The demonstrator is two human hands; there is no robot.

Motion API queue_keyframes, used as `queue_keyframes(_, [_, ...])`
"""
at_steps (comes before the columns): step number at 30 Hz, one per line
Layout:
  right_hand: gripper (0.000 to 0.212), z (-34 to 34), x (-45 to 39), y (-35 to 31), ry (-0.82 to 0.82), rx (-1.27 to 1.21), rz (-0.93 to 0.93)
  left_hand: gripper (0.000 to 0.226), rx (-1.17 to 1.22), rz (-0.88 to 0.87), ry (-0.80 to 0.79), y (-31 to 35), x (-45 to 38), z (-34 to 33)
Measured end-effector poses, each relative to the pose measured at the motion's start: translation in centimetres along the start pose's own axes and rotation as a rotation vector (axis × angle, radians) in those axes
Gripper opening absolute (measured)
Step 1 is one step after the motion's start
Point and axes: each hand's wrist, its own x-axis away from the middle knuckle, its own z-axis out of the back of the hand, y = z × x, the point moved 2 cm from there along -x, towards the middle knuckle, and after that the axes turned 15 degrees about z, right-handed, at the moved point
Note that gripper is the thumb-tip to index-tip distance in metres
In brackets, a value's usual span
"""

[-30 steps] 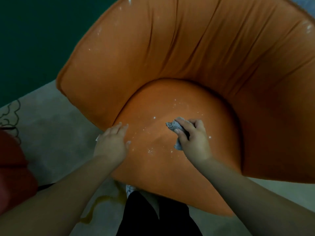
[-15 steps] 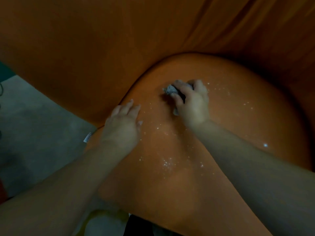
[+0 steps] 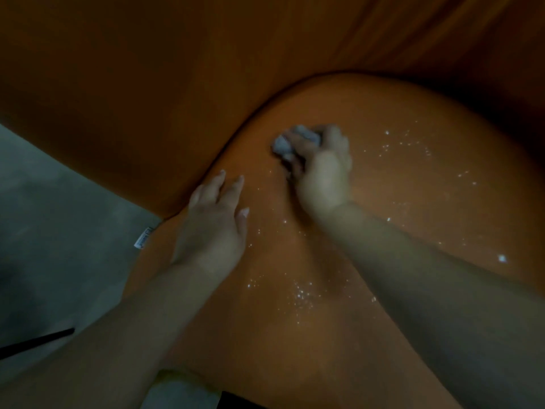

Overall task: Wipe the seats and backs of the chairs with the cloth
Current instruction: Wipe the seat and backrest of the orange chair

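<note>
Chair: we look down on an orange chair; its seat fills the middle and right of the view, and its back rises along the far side and curves round to the left.
Cloth: a crumpled pale grey cloth sits on the seat at its far left part, near the seam where seat meets back; our right hand covers most of it.
Right hand: our right hand comes in from the near right, fingers curled round the cloth and gripping it against the seat; the hand is blurred.
Left hand: our left hand lies flat on the left edge of the seat, fingers straight and slightly spread, pointing far, holding nothing.
Gap: the two hands are near each other but apart, the left one nearer to us than the right.
Specks: white specks are scattered over the seat, in a cluster between our forearms and more to the right of the right hand.
Tag: a small white tag sticks out at the seat's left edge.
Floor: grey floor shows on the left, with a dark rod lying at the near left.
</note>
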Motion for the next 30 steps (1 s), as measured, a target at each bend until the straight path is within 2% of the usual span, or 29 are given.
queue_keyframes(3, [0.042, -0.1, 4.6, -2.1, -0.172, -0.042, 0.252, 0.053, -0.023, 0.005, 0.006, -0.3, 0.5, 0.2])
queue_keyframes(5, [0.05, 1.6, 6.9, -1.0, -0.249, -0.056, 0.322, 0.054, -0.05, -0.004, 0.003, -0.7, 0.8, 0.6])
queue_keyframes(8, [0.054, 2.2, 4.1, 1.5, -0.175, 0.033, 0.213, 0.055, -0.094, -0.03, 0.006, -1.2, 1.5, 0.9])
queue_keyframes(11, [0.038, 0.0, 0.6, 0.5, -0.048, 0.058, -0.002, 0.053, -0.086, -0.057, 0.016, -1.5, 1.7, 1.0])
queue_keyframes(12, [0.035, -0.6, 1.0, -0.8, -0.05, 0.034, 0.007, 0.053, -0.083, -0.061, 0.015, -1.6, 1.8, 1.0])
queue_keyframes(14, [0.04, -1.3, 4.3, -3.1, -0.128, -0.007, 0.177, 0.052, -0.085, -0.069, 0.012, -2.1, 2.1, 1.1])
queue_keyframes(17, [0.044, 0.7, 9.4, -3.0, -0.237, -0.084, 0.328, 0.051, -0.105, -0.08, 0.015, -3.2, 3.3, 1.3])
queue_keyframes(20, [0.044, 1.5, 7.7, -0.3, -0.225, 0.023, 0.208, 0.05, -0.102, -0.066, 0.021, -4.2, 4.5, 1.2])
queue_keyframes(22, [0.039, 0.9, 5.0, 0.2, -0.093, 0.083, 0.091, 0.049, -0.079, -0.046, 0.036, -4.7, 5.0, 1.0])
queue_keyframes(24, [0.037, -0.4, 4.3, -1.5, -0.036, 0.092, 0.009, 0.048, -0.061, -0.038, 0.063, -5.3, 5.5, 0.7])
queue_keyframes(28, [0.04, -1.5, 10.2, -6.0, -0.16, -0.055, 0.252, 0.048, -0.059, -0.044, 0.111, -6.5, 6.2, -0.1])
queue_keyframes(30, [0.043, 0.0, 12.6, -5.7, -0.224, -0.09, 0.351, 0.049, -0.053, -0.065, 0.118, -7.0, 6.4, -0.3])
